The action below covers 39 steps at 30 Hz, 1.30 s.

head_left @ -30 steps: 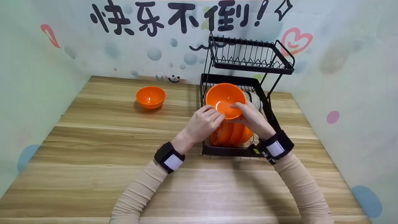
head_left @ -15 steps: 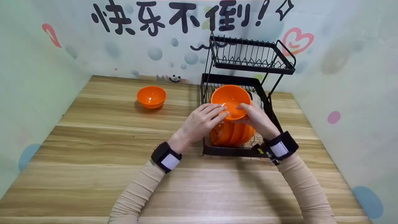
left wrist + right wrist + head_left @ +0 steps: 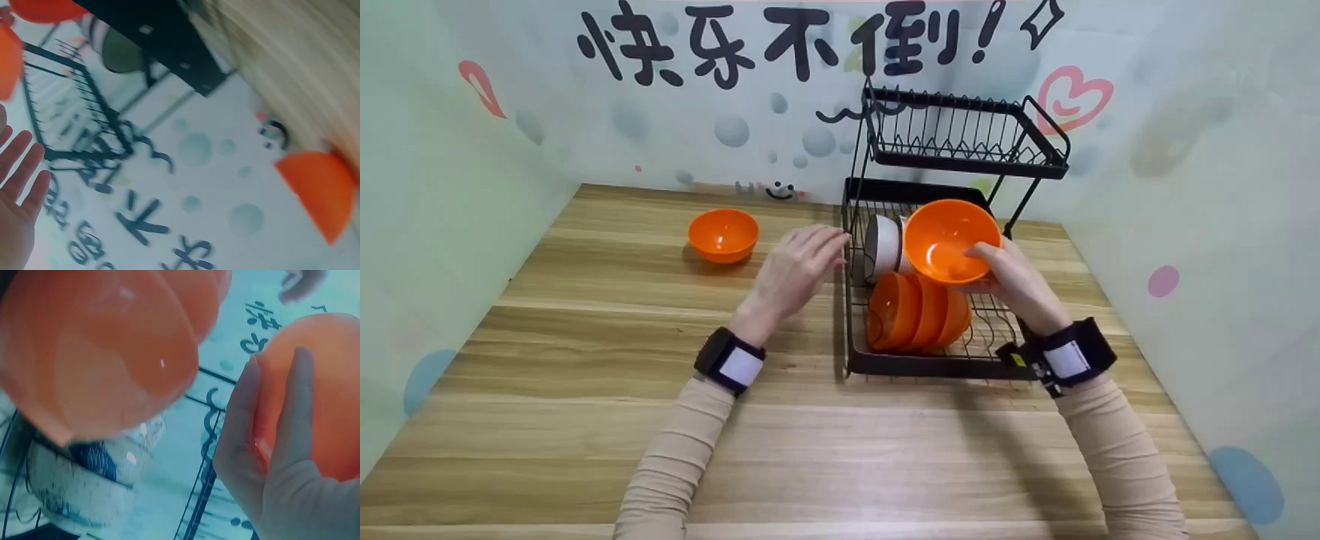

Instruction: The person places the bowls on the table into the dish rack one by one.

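Observation:
My right hand (image 3: 1024,281) grips an orange bowl (image 3: 949,240) by its right side, thumb inside and fingers underneath, above the lower tier of a black dish rack (image 3: 937,366). In the right wrist view the fingers (image 3: 295,410) spread over that bowl's outer side. My left hand (image 3: 795,270) is beside the rack's left edge, holding nothing, its fingers extended in the left wrist view. Several orange bowls (image 3: 915,313) stand on edge in the rack's front part. Behind them is a white bowl (image 3: 881,247), partly hidden by the held bowl.
Another orange bowl (image 3: 724,236) sits upright on the wooden table (image 3: 585,390), left of the rack near the back wall. The rack's upper tier (image 3: 967,135) overhangs the rear of the lower one. Printed walls enclose the table.
The left hand has let go of the bowl and moved left. The right hand has carried the bowl to the right, uncovering the white bowl and more of the orange bowls in the rack.

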{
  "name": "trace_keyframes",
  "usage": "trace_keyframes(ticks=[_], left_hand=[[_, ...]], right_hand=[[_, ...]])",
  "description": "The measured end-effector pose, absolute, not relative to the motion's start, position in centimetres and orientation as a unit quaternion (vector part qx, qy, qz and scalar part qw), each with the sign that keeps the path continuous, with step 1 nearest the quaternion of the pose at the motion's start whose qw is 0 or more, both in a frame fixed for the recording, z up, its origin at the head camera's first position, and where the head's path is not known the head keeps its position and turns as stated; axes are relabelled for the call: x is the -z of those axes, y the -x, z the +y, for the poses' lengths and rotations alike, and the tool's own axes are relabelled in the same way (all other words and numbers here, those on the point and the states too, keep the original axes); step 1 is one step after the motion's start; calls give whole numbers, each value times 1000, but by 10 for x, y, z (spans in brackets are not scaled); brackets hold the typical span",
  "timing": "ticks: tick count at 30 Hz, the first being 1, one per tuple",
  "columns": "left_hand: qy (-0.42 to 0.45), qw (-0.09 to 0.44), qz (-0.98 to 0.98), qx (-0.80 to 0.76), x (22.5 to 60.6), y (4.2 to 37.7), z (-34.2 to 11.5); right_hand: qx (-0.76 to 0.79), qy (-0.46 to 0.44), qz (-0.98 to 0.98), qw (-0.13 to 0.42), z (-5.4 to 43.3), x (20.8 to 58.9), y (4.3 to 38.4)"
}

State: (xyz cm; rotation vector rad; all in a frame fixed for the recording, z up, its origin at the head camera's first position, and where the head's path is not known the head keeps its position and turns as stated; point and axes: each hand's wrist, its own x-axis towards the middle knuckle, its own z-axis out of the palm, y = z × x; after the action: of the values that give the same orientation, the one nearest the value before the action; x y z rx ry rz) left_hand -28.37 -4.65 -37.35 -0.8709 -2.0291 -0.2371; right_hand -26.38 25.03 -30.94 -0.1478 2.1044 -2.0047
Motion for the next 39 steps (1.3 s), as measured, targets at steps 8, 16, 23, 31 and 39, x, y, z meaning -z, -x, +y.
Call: trace_keyframes(ticks=[8,16,23,31,39], left_hand=[[272,394,-871,110,390,309,-85],[177,314,-924,128,413,331,-118],[132,275,-945,114,421,341,-131],[108,276,-950,96,424,344,-136],[91,242,-963,75,425,343,-135]], right_hand=[[692,39,714,102,272,304,265],[638,21,766,80,293,301,265],[573,29,818,47,309,305,266],[468,15,883,26,316,307,268],[373,0,928,-5,317,309,268]])
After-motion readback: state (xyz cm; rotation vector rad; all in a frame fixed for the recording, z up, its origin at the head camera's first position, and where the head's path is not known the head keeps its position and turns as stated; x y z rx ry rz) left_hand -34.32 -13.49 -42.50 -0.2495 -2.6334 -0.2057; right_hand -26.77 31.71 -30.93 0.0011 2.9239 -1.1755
